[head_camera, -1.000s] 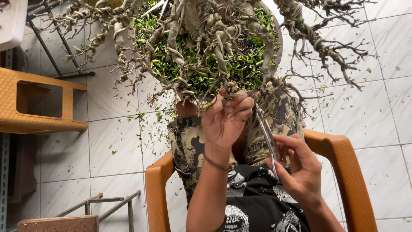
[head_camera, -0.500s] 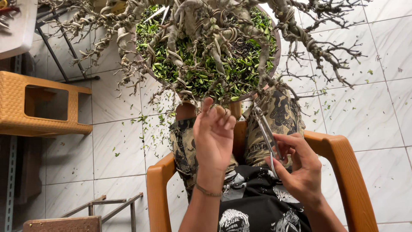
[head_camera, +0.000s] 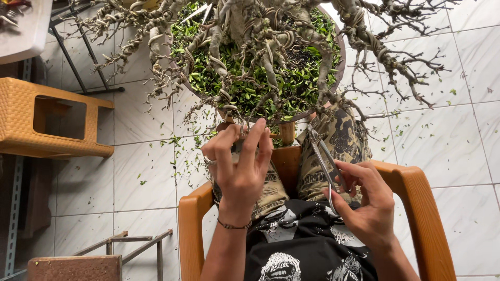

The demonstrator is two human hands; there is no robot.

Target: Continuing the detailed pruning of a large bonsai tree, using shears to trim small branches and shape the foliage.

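Observation:
A wired bonsai tree with bare, wrapped branches stands in a round pot full of green leaf cuttings, right above my knees. My left hand is raised under the pot's near rim, fingertips pinching at a small twig or wire end that is too small to make out. My right hand holds slim metal pliers by the handles, jaws pointing up toward the pot's lower edge. I sit in an orange chair wearing camouflage trousers.
A woven orange stool stands on the left. A metal stand and white tabletop corner are at upper left, a brown bench at lower left. Green leaf bits litter the white tiled floor.
My left hand has sunk slightly and turned, its fingers now bunched under the pot rim. My right hand with the pliers has hardly shifted.

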